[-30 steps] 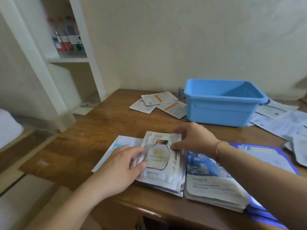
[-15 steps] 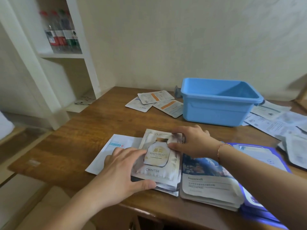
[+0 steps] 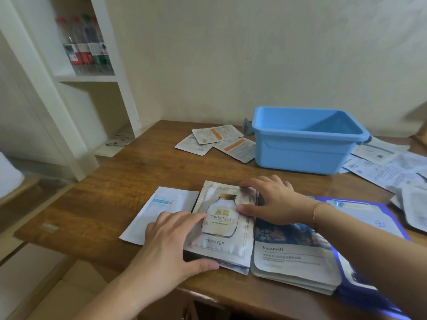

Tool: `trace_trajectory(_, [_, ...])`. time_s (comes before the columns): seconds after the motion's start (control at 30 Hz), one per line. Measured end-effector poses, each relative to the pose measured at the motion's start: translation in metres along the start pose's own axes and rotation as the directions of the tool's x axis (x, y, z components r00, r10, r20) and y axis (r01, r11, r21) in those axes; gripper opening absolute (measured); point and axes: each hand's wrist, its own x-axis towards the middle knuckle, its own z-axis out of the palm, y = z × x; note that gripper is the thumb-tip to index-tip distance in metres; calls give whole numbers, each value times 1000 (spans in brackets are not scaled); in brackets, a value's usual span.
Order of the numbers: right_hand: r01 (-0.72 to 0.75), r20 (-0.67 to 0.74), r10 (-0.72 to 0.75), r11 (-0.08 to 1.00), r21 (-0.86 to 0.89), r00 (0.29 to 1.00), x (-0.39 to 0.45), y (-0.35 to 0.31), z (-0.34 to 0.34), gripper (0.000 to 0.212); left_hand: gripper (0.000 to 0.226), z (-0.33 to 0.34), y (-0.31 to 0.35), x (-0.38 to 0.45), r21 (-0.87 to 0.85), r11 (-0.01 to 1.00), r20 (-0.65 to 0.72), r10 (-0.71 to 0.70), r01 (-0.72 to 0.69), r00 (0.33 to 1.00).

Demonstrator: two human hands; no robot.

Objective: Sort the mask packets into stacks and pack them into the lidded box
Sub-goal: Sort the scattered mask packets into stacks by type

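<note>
A stack of white bird's-nest mask packets (image 3: pixel 221 227) lies near the table's front edge. My left hand (image 3: pixel 175 245) rests its fingers on the stack's left side, and its thumb presses the near edge. My right hand (image 3: pixel 272 202) arches over the stack's far right corner with the thumb on the top packet. Touching the stack's right side is a second stack of blue-and-white packets (image 3: pixel 293 257). The open blue box (image 3: pixel 300 153) stands at the back, with nothing visible inside. Its dark blue lid (image 3: pixel 392 215) lies flat under my right forearm.
A white packet with a blue label (image 3: pixel 159 211) lies partly under the stack's left side. Three loose packets (image 3: pixel 217 139) sit left of the box and several more (image 3: pixel 388 167) spread to its right. A white shelf with bottles (image 3: pixel 85 47) stands at far left.
My left thumb has slid from the stack's left side down to its near edge. My right thumb has moved further onto the top packet. The stack stays on the table.
</note>
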Motion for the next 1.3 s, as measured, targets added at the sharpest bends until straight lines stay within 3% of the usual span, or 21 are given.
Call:
trace_trajectory(0.27, [13, -34, -13, 1000, 16, 999, -5, 2, 1, 71, 102, -4, 3, -2, -36, 999, 21, 5, -4, 1000])
trace_trajectory(0.4, [11, -125, -9, 1000, 10, 992, -17, 12, -8, 71, 118, -13, 9, 7, 102, 995, 21, 9, -11, 1000])
trace_trajectory(0.53, [24, -253, -3, 997, 79, 967, -41, 44, -17, 57, 90, -7, 31, 36, 71, 981, -149, 191, -182, 970])
trace_trajectory(0.67, [4, -348, 29, 996, 94, 937, -87, 94, -28, 47, 64, 11, 105, 71, 89, 906, -111, 423, -415, 899])
trace_trajectory(0.77, [-116, -366, 145, 988, 100, 919, -130, 137, -40, 43, 67, 25, 171, 95, 99, 795, -7, 602, -599, 798])
trace_trajectory(0.83, [-242, -380, 267, 964, 113, 886, -163, 168, -50, 40, 71, 37, 213, 111, 11, 740, 115, 667, -672, 736])
trace_trajectory(0.93, [-478, -410, 468, 874, 85, 783, -209, 218, -62, 37, 67, 55, 280, 134, -38, 695, 277, 698, -718, 660])
trace_trajectory(1.0, [-616, -409, 572, 787, 30, 711, -233, 247, -65, 38, 68, 73, 321, 149, -39, 673, 315, 710, -738, 630])
trace_trajectory(1.1, [-715, -346, 668, 699, -12, 659, -249, 275, -64, 33, 59, 107, 368, 169, -53, 687, 358, 691, -725, 628])
trace_trajectory(1.23, [-714, -342, 651, 694, -96, 678, -244, 291, -58, 3, 53, 134, 405, 180, -57, 741, 353, 642, -669, 681])
trace_trajectory(1.3, [-701, -356, 628, 702, -126, 692, -242, 293, -57, 9, 52, 141, 411, 183, -18, 749, 353, 624, -662, 697])
